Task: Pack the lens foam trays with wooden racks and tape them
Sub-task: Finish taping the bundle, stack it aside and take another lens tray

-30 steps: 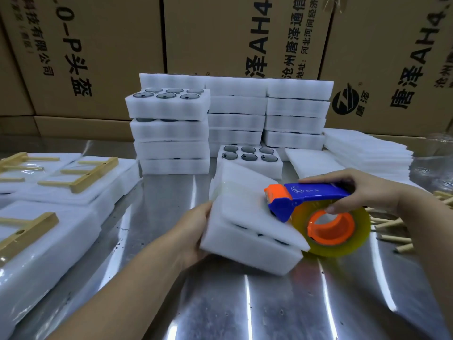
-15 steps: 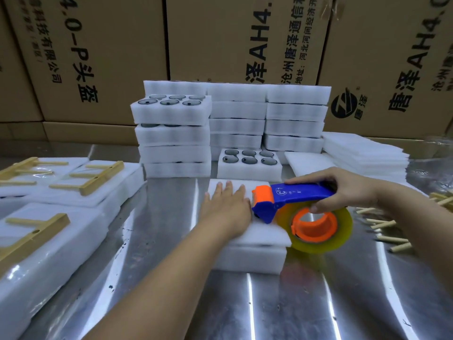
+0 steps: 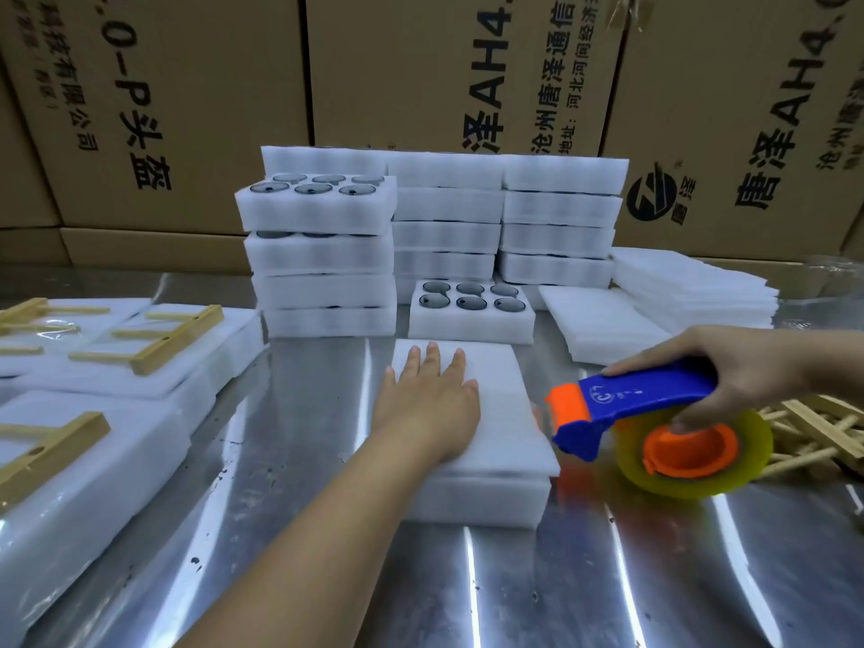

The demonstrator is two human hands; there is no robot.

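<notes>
— Since half a second earlier the dispenser had slid right, off the pack. Its orange cutter had been over the top by the fingers, and now it sat just beside the right edge.

— And the pack itself?

— It lay flat on the table, near the middle, where a second earlier it had been tipped up on one side. Its long axis ran near to far, with one short side facing the person and the other the far trays.

— Hands?

— The left hand lay palm down on the pack's left half, fingers straight and pointing far, holding nothing. The right hand was wrapped round the blue handle, forefinger along the top, thumb down on the orange hub.

— Which way did the dispenser point?

— Its handle ran left to right, cutter end left toward the pack, with the yellowish roll hanging at the right, low over the table. Whether the cutter touched the foam, I couldn't tell.

— Surroundings?

— It was a shiny steel table streaked with glare. Just beyond the pack stood an open tray with six dark lenses, and behind it were stacks of white trays. Thin foam sheets lay far right, loose racks sat under the right wrist, and wrapped bundles topped with racks were at the left. Printed cartons walled the back.
</notes>
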